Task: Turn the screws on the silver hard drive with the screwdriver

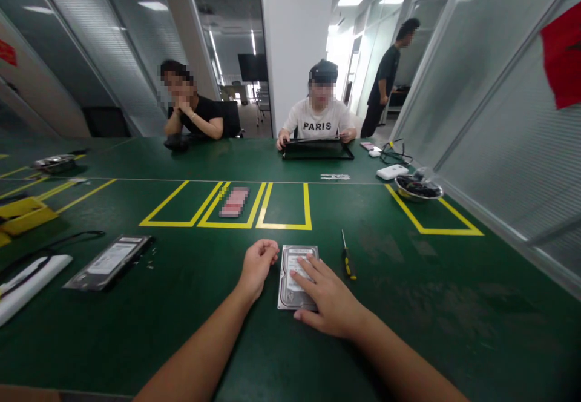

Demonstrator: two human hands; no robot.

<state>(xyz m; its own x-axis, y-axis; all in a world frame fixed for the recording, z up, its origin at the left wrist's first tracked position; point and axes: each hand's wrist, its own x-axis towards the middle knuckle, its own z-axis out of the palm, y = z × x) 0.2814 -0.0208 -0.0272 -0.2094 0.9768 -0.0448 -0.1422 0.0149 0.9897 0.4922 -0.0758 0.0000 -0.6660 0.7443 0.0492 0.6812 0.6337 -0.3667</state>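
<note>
A silver hard drive [293,261] lies flat on the green table [408,305] just in front of me. My right hand [324,298] rests on top of it with the fingers stretched flat, holding nothing. My left hand [257,264] sits just left of the drive's upper corner, its fingers curled into a loose fist, and whether it holds anything is hidden. A small screwdriver [347,258] with a yellow and black handle lies on the table right of the drive.
Another hard drive [109,261] lies at the left with tiny screws [150,258] beside it. Yellow taped boxes [227,205] mark the table's middle. A metal bowl [418,187] stands at the right. Two people sit across the table; a third stands behind.
</note>
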